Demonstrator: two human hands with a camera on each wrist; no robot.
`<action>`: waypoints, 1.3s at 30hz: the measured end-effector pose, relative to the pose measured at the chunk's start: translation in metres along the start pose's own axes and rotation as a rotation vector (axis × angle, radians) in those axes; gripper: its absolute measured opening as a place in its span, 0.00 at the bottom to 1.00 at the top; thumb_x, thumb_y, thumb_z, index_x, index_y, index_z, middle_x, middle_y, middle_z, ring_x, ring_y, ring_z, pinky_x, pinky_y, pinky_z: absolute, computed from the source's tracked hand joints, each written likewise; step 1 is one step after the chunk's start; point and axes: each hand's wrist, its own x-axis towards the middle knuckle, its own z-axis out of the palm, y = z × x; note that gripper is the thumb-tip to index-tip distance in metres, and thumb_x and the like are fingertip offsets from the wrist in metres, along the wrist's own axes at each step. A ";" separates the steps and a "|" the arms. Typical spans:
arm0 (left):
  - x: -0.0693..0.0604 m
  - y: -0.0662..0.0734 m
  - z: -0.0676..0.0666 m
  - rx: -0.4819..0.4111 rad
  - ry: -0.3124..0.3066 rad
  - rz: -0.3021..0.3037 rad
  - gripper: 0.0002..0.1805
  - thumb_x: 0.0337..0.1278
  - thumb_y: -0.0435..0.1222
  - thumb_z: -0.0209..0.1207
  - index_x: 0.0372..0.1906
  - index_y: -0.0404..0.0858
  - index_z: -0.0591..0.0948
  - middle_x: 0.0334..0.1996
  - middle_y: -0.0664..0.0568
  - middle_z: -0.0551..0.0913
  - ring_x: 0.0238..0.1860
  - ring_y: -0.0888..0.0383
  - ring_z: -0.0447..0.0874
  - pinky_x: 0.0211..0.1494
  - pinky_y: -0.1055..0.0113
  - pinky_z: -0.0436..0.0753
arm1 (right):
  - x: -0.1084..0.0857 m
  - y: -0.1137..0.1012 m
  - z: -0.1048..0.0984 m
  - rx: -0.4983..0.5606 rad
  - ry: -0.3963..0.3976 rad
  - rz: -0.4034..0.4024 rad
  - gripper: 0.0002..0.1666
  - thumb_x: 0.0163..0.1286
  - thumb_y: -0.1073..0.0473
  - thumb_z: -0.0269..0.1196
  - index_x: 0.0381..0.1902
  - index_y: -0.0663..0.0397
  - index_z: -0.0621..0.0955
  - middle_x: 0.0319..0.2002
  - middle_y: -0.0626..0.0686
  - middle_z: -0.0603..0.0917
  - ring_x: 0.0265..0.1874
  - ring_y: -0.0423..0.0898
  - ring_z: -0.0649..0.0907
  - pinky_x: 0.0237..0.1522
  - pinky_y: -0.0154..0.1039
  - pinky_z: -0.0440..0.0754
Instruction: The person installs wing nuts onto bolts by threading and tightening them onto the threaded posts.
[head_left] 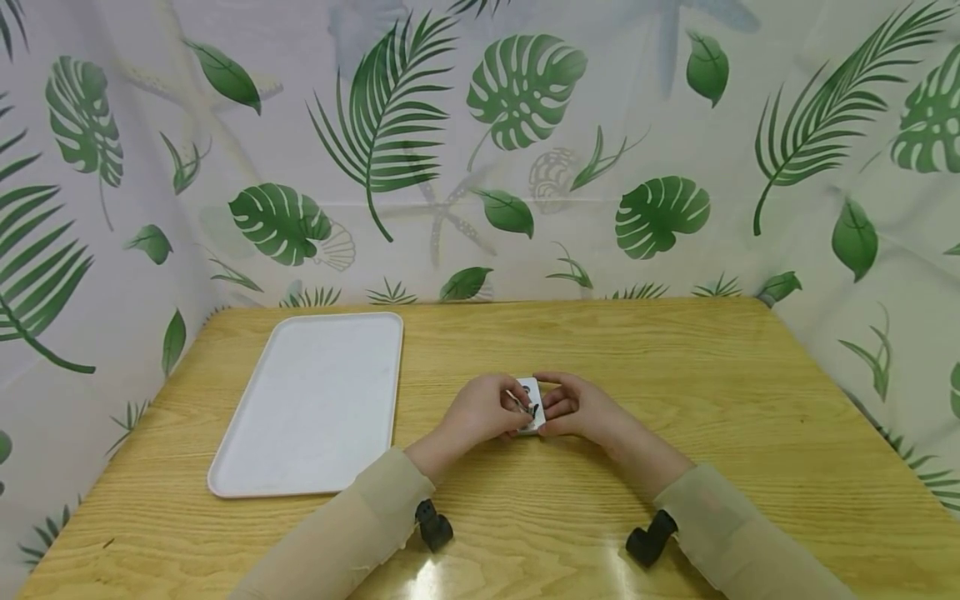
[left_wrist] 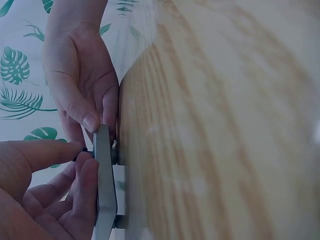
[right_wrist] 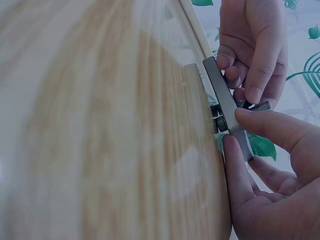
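A small pale metal plate (head_left: 536, 392) with a hole in it lies between both hands, just above the wooden table. Short dark posts (left_wrist: 121, 221) stick out under the plate. My left hand (head_left: 480, 408) pinches a small dark bolt-like piece (left_wrist: 84, 153) at the plate's upper face between thumb and finger. A ridged dark end (right_wrist: 261, 106) of a piece shows beside those fingertips in the right wrist view. With thumb and fingers, my right hand (head_left: 588, 408) grips the plate by its right edge. The left fingers partly cover the plate in the head view.
On the left of the wooden table (head_left: 712, 383) lies a white rectangular tray (head_left: 322, 400). A leaf-patterned cloth (head_left: 450, 150) hangs behind the table and at its sides. Black wrist devices (head_left: 433, 525) sit on both sleeves.
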 end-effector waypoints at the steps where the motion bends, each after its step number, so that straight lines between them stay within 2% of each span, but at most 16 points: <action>1: 0.000 0.000 0.000 0.001 0.000 0.001 0.06 0.65 0.30 0.70 0.44 0.34 0.87 0.29 0.47 0.89 0.23 0.62 0.83 0.29 0.69 0.86 | 0.000 0.000 0.000 0.000 0.000 0.001 0.52 0.65 0.73 0.72 0.82 0.65 0.61 0.55 0.62 0.80 0.46 0.43 0.83 0.45 0.30 0.86; 9: 0.002 -0.002 0.000 0.009 0.030 -0.008 0.02 0.66 0.27 0.65 0.39 0.34 0.82 0.23 0.50 0.85 0.20 0.61 0.83 0.28 0.68 0.87 | 0.001 0.000 -0.001 0.010 -0.002 0.007 0.52 0.65 0.73 0.72 0.82 0.64 0.61 0.54 0.60 0.80 0.46 0.43 0.82 0.45 0.30 0.87; 13: 0.002 -0.001 -0.001 -0.008 0.036 -0.013 0.04 0.70 0.28 0.63 0.36 0.34 0.81 0.22 0.50 0.84 0.20 0.61 0.83 0.28 0.67 0.88 | 0.001 -0.001 -0.001 0.005 0.000 0.023 0.52 0.66 0.72 0.72 0.82 0.62 0.61 0.55 0.62 0.80 0.47 0.44 0.82 0.45 0.31 0.87; 19: 0.001 0.000 -0.001 -0.056 0.026 -0.026 0.05 0.74 0.30 0.61 0.40 0.32 0.82 0.27 0.46 0.87 0.22 0.60 0.84 0.29 0.66 0.90 | 0.002 -0.001 0.000 -0.004 0.006 0.030 0.51 0.66 0.72 0.72 0.82 0.62 0.62 0.56 0.62 0.80 0.47 0.44 0.83 0.46 0.31 0.87; 25: 0.000 0.000 -0.001 -0.074 0.008 -0.036 0.12 0.81 0.36 0.57 0.44 0.31 0.86 0.31 0.46 0.87 0.24 0.61 0.84 0.31 0.68 0.90 | 0.002 0.000 0.000 0.000 -0.002 0.023 0.51 0.66 0.72 0.72 0.82 0.62 0.61 0.56 0.63 0.80 0.47 0.45 0.83 0.46 0.31 0.87; 28: 0.000 0.000 -0.001 -0.059 0.001 -0.030 0.11 0.78 0.37 0.61 0.45 0.32 0.87 0.33 0.46 0.88 0.25 0.62 0.84 0.31 0.68 0.90 | 0.001 -0.001 -0.001 -0.001 -0.006 0.019 0.51 0.67 0.72 0.72 0.82 0.62 0.61 0.56 0.62 0.79 0.48 0.45 0.82 0.47 0.32 0.87; 32: 0.000 -0.001 -0.001 -0.035 -0.011 -0.016 0.08 0.70 0.33 0.69 0.46 0.32 0.87 0.34 0.46 0.89 0.25 0.62 0.85 0.31 0.68 0.89 | 0.000 -0.001 -0.001 0.001 -0.010 0.013 0.51 0.67 0.72 0.72 0.83 0.63 0.61 0.56 0.62 0.79 0.48 0.44 0.82 0.47 0.33 0.88; 39: -0.001 0.001 -0.001 -0.041 0.004 -0.007 0.06 0.67 0.29 0.69 0.45 0.31 0.87 0.33 0.44 0.90 0.25 0.63 0.85 0.32 0.68 0.89 | 0.000 -0.001 0.000 0.015 -0.017 0.003 0.52 0.66 0.74 0.71 0.83 0.64 0.59 0.57 0.64 0.78 0.47 0.45 0.82 0.45 0.32 0.87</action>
